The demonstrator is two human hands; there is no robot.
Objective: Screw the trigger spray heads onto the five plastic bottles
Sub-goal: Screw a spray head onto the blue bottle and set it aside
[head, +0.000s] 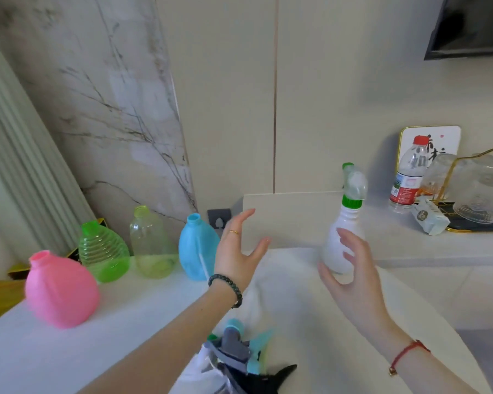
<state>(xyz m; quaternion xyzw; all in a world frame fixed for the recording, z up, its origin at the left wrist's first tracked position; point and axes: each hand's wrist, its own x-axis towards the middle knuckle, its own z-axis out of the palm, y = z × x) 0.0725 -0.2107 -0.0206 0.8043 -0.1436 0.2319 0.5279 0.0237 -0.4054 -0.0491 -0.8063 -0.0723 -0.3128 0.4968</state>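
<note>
A: Wall finishes?
B: Marble slab [108, 103], grey-veined, left; fluted panel [15, 155] at far left; cream panels [339, 89] with vertical seam [275, 109].
A: Fixtures?
B: White countertop [427, 282]; grey socket [218, 220]; dark screen [473, 27], upper right.

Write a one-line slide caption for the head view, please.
Open hands beside the white bottle, its spray head fitted; four bottles uncapped.

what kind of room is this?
Likely a home living or dining area: a marble-look wall panel, a wall-mounted screen corner, and a gold-rimmed tray of glass cups on a white counter.
</note>
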